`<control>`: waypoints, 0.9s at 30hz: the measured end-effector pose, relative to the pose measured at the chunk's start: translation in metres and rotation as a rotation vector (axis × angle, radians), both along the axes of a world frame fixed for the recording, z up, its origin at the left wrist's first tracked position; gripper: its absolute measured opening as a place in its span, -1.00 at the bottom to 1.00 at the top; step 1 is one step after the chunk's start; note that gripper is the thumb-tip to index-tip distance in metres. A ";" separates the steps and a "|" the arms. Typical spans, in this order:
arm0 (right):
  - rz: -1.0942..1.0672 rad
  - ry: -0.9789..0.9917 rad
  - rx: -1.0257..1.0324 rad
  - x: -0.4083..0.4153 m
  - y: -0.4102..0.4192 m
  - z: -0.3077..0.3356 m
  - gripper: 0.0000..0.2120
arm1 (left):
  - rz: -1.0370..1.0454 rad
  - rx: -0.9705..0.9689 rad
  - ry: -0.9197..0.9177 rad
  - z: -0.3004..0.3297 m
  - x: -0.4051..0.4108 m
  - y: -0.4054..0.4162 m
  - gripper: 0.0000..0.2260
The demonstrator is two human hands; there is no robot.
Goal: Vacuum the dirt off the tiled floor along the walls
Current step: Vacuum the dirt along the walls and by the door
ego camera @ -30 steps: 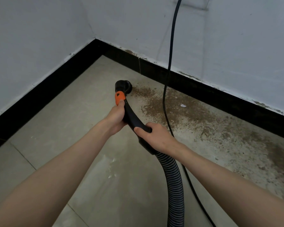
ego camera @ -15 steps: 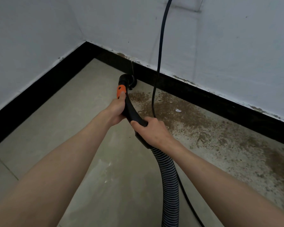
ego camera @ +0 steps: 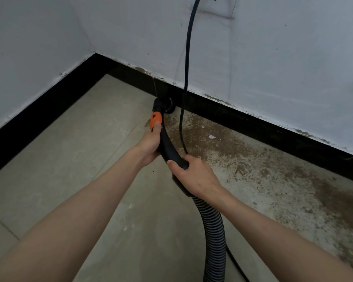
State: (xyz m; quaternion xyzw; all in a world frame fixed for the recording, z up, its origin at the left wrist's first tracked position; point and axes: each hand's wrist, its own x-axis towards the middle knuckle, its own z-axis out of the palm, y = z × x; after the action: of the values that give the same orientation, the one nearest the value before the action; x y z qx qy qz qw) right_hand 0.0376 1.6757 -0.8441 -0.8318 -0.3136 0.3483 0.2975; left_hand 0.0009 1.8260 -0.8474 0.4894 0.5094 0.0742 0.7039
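I hold a black curved vacuum handle (ego camera: 168, 148) with an orange collar (ego camera: 156, 118). Its round nozzle (ego camera: 165, 104) touches the floor right at the black skirting (ego camera: 243, 121) of the far wall. My left hand (ego camera: 150, 143) grips the handle just below the orange collar. My right hand (ego camera: 194, 176) grips it lower down, where the ribbed grey hose (ego camera: 213, 228) begins. Brown dirt (ego camera: 222, 147) covers the tiled floor (ego camera: 80, 151) to the right of the nozzle, along the wall, with a small white scrap (ego camera: 211, 136) in it.
A black power cord (ego camera: 189, 58) hangs down the white wall (ego camera: 283, 68) and runs behind my right hand to the floor. A second white wall (ego camera: 29, 47) with black skirting meets it at the corner, far left. More dirt (ego camera: 334, 200) spreads at the right.
The nozzle has moved away from me, from the open floor to the base of the far wall. Both hands followed it, keeping their grip. The view has shifted a little.
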 end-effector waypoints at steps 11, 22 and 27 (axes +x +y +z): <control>-0.059 -0.012 -0.051 -0.003 -0.042 0.014 -0.61 | -0.098 -0.086 -0.023 0.011 0.003 -0.037 -0.49; -0.106 -0.016 -0.048 -0.007 -0.071 0.020 -0.65 | -0.137 -0.111 -0.021 0.015 0.006 -0.062 -0.59; -0.144 0.001 0.011 -0.020 -0.060 0.021 -0.63 | -0.138 -0.051 -0.016 0.024 0.001 -0.053 -0.61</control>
State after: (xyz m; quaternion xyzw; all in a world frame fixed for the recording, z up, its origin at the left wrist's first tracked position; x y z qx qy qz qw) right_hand 0.0181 1.6162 -0.8229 -0.8504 -0.2549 0.3245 0.3265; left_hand 0.0019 1.7734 -0.8233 0.5046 0.4704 0.0163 0.7238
